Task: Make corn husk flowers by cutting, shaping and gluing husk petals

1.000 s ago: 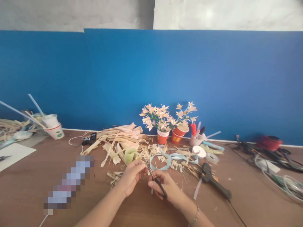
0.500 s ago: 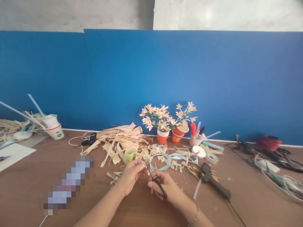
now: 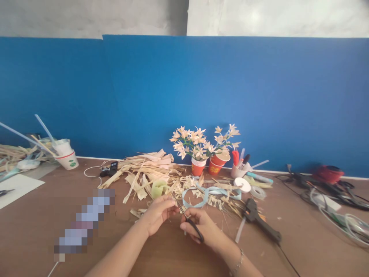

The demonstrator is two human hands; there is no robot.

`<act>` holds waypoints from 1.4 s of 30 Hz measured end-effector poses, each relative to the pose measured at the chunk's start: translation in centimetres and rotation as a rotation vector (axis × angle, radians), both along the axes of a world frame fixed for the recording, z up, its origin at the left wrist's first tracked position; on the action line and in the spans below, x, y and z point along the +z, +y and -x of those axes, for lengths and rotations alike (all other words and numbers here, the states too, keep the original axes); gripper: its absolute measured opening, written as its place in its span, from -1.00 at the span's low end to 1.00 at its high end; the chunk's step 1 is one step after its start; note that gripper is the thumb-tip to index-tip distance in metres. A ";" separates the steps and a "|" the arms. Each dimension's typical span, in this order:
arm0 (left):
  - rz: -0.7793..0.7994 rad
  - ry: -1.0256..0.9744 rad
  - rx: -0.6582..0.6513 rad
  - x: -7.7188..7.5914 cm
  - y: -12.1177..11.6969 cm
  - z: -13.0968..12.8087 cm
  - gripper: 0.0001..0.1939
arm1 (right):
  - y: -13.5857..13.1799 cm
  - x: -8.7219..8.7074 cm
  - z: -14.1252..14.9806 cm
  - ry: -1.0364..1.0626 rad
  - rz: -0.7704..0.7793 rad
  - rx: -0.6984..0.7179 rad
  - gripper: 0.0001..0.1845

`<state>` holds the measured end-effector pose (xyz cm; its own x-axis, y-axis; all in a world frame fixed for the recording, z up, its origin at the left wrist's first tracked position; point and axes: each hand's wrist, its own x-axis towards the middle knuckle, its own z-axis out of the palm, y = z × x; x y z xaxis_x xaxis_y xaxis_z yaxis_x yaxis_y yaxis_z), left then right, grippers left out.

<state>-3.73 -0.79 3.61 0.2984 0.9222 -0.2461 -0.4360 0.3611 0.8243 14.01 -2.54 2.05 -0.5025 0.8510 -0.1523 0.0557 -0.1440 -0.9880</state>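
My right hand (image 3: 198, 226) is closed round the black handles of a pair of scissors (image 3: 192, 225), whose blades point up and left toward my other hand. My left hand (image 3: 161, 213) has its thumb and fingers pinched together beside the blade tips; what it holds, if anything, is too small to make out. Just beyond both hands lie small pale husk scraps (image 3: 180, 186), a light blue ribbon (image 3: 196, 198) in loops and a curled green strip (image 3: 159, 188).
Dried husks (image 3: 150, 163) are heaped at the back. Pale flowers (image 3: 196, 143) stand in red paper cups (image 3: 198, 168). A glue gun (image 3: 262, 221) lies at right, near tangled cables (image 3: 325, 204). A blurred-out object (image 3: 86, 219) and a white cup (image 3: 68, 159) are at left.
My left hand and forearm have shifted very slightly left and down. The scissors and my right hand stay almost in place.
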 end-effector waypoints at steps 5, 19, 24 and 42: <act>0.023 0.020 -0.021 0.2 0.0 0.3 -0.84 | 0.1 -0.2 -0.3 -0.018 -0.025 0.029 -0.61; -0.013 0.209 -0.031 0.1 0.2 0.3 -0.82 | 1.3 0.3 -2.4 -0.366 -0.154 -0.197 -0.65; -0.238 0.526 0.028 -0.7 -0.1 -0.4 -0.87 | 1.9 1.9 -5.2 -0.917 -0.491 -0.364 -0.80; -0.778 0.993 0.167 -1.8 -0.2 0.4 -0.73 | 1.8 1.4 -5.3 -1.137 -0.490 -0.328 -0.64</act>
<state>-4.12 -0.98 1.81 0.1636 0.9315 0.3249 0.4950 -0.3624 0.7897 19.26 -0.73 3.48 -0.0532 0.9986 0.0073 0.9310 0.0523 -0.3611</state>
